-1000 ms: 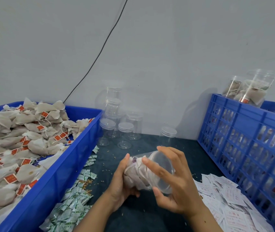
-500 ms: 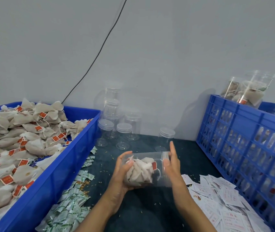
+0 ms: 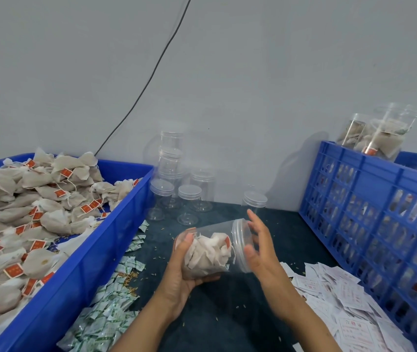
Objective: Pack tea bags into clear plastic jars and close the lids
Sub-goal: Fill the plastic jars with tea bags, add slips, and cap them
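A clear plastic jar (image 3: pixel 215 247) stuffed with white tea bags lies on its side in mid-air above the dark table. My left hand (image 3: pixel 182 270) grips its base end from below. The jar's clear lid (image 3: pixel 240 243) sits on the right end. My right hand (image 3: pixel 261 250) rests its fingers and palm against that lid, fingers spread. A heap of loose tea bags (image 3: pixel 24 212) with red tags fills the blue bin (image 3: pixel 80 270) on the left.
Several empty lidded jars (image 3: pixel 189 199) stand stacked by the wall. A blue slatted crate (image 3: pixel 370 204) on the right holds filled jars (image 3: pixel 377 135). Green-white sachets (image 3: pixel 110 306) lie beside the bin, white paper slips (image 3: pixel 342 295) at right.
The jar has turned from facing me to lying sideways, lid to the right. My right hand has shifted from covering the lid to touching its edge with spread fingers.
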`<state>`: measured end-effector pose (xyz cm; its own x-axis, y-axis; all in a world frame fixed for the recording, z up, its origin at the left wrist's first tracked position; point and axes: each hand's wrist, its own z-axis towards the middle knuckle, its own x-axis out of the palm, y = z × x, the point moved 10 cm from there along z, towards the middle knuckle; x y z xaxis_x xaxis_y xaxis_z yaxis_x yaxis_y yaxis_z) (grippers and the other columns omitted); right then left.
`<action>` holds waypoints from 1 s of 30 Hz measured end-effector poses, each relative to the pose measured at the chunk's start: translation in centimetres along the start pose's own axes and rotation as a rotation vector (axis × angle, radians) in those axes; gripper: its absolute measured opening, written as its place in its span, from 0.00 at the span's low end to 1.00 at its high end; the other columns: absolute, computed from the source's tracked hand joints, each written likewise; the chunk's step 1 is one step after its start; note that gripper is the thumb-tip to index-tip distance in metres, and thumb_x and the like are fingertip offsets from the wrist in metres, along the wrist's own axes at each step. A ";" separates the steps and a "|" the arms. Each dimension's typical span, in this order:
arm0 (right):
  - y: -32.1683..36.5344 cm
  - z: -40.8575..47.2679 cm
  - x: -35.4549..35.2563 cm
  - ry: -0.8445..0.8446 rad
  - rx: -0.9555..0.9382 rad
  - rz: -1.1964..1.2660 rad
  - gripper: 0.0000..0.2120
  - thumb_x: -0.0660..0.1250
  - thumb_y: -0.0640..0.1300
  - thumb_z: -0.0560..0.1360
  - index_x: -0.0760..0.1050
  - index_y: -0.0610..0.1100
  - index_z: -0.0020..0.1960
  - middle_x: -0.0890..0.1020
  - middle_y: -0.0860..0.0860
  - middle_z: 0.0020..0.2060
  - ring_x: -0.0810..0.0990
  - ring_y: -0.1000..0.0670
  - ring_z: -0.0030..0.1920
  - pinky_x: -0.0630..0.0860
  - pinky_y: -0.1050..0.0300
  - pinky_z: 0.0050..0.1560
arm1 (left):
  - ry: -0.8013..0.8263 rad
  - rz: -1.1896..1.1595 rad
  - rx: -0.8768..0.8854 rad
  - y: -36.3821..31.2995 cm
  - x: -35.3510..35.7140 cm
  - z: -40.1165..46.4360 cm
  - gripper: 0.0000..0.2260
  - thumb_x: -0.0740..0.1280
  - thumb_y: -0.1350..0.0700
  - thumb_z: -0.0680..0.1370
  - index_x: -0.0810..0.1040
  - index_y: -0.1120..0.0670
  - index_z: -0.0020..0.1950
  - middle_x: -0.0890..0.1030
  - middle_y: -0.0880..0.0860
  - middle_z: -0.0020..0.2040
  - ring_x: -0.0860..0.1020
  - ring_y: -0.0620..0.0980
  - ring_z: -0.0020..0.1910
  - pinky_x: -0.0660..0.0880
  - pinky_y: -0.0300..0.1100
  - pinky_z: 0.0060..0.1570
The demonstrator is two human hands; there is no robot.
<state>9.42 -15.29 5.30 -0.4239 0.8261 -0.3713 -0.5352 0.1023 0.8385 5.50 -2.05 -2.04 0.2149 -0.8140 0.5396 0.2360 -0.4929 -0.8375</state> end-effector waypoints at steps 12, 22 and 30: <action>-0.5 -0.5 -0.4 0.000 -0.005 -0.025 0.38 0.56 0.71 0.73 0.54 0.53 0.76 0.63 0.51 0.74 0.64 0.54 0.71 0.63 0.53 0.71 | -0.019 0.049 0.076 -0.3 0.2 0.1 0.22 0.67 0.44 0.70 0.72 0.47 0.63 0.82 0.53 0.56 0.83 0.56 0.51 0.80 0.51 0.39; -0.2 -1.1 -1.1 -0.217 -0.053 -0.237 0.30 0.48 0.71 0.75 0.60 0.57 0.71 0.67 0.62 0.63 0.67 0.62 0.66 0.66 0.62 0.64 | -0.018 0.119 0.092 -0.6 0.1 0.0 0.22 0.66 0.45 0.71 0.72 0.49 0.64 0.80 0.58 0.59 0.82 0.59 0.54 0.81 0.54 0.43; 1.3 -1.7 -0.5 -0.230 -0.182 -0.460 0.31 0.43 0.66 0.76 0.63 0.50 0.71 0.69 0.58 0.62 0.71 0.56 0.61 0.71 0.57 0.58 | -0.026 0.145 0.054 -0.2 -0.2 -0.1 0.25 0.64 0.42 0.70 0.71 0.53 0.63 0.79 0.61 0.59 0.83 0.58 0.45 0.78 0.47 0.34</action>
<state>7.74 -16.55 5.88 0.0430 0.8207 -0.5698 -0.7541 0.4008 0.5203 5.35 -1.86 -1.98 0.2746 -0.8669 0.4160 0.2510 -0.3530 -0.9013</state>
